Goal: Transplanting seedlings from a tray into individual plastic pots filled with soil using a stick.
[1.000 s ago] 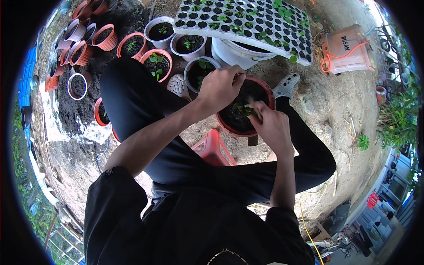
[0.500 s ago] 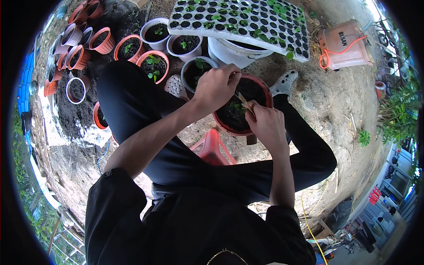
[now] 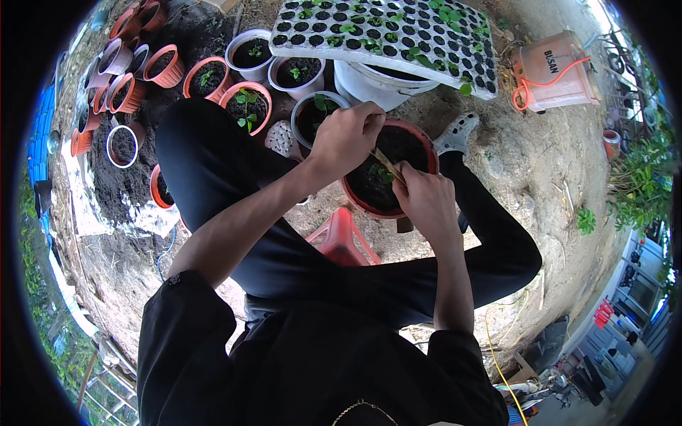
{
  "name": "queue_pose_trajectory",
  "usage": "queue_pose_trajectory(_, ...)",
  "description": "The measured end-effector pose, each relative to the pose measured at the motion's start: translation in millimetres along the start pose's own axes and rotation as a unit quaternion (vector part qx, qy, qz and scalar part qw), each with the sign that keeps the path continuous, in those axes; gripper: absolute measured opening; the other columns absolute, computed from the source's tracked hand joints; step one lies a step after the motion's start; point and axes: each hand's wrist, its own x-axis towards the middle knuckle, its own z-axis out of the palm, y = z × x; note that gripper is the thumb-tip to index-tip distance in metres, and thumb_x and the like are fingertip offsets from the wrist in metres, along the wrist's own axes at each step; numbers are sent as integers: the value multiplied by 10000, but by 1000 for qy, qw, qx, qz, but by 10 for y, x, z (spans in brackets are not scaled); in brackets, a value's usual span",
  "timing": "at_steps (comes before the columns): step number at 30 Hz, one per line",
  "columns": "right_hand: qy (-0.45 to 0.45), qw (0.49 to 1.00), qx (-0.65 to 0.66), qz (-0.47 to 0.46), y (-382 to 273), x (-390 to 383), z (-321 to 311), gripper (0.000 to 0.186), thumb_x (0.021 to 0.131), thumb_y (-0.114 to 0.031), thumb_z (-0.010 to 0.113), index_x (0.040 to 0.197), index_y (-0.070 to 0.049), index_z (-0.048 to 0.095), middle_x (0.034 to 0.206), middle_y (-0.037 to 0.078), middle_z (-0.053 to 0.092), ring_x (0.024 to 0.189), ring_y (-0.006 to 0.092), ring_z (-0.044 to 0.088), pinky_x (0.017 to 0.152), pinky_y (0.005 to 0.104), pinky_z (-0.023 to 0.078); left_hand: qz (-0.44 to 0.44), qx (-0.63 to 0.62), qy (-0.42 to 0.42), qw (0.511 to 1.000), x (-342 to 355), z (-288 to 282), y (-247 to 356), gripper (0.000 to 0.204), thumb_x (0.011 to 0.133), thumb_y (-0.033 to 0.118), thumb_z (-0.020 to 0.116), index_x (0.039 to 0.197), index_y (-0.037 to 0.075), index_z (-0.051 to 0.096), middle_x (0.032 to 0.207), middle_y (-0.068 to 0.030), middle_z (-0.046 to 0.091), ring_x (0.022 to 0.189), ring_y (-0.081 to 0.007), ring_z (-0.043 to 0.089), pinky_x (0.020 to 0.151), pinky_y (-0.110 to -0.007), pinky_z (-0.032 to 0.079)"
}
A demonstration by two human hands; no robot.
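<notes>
Left forearm (image 3: 245, 216) slanting up and rightward, left hand (image 3: 348, 138) arched, fingers curled, fingertip contact unclear. Right forearm (image 3: 453, 284) near vertical, right hand (image 3: 428, 201) lower, thumb pinched against forefinger! Hands near, apart.

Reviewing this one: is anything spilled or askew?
Yes. Loose dark soil lies outside the pots at left, partly over a white sheet, so it looks spilled. The seedling tray seems slanted, overhanging the white bucket beneath.
</notes>
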Motion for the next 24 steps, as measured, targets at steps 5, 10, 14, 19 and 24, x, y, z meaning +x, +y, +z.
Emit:
queue_pose_trajectory(5,4,987,146,63,100,-26,-208,268,859,-174,775,1085,-114,645,640,51,586,510,254,585,541,383,460,-6,1,0,1000,0,4,-27,202,977,218,613,1038,46,701,850,-184,729,818,-391,709,734,-462,568)
queue_pose_trajectory(10,77,951,238,179,309,-53,-391,199,909,-175,764,1060,-99,660,572,32,471,470,154,465,509,334,384,-31,-10,-39,999,15,-51,-49,224,977,174,663,1144,27,689,910,-182,739,861,-309,745,790,-366,561)
queue_pose_trajectory(14,181,949,114,232,448,-90,-417,140,958,-214,704,980,-77,683,579,65,540,491,231,552,519,368,424,-66,-78,-51,993,50,-83,-115,278,956,223,669,1169,46,687,931,-164,754,869,-303,742,794,-382,559)
queue_pose_trajectory(19,105,959,130,231,513,-115,-323,205,953,-272,683,967,-71,726,669,128,654,632,342,663,595,431,485,-75,-84,-72,991,63,-122,-162,318,955,211,670,1216,30,662,979,-170,757,909,-258,744,820,-351,548)
queue_pose_trajectory(24,62,962,127,233,512,-121,-240,208,962,-252,660,975,-57,729,752,167,683,730,367,683,658,421,498,-121,-147,-89,978,8,-193,-112,384,951,182,679,1277,-7,607,990,-171,758,940,-208,732,862,-322,546)
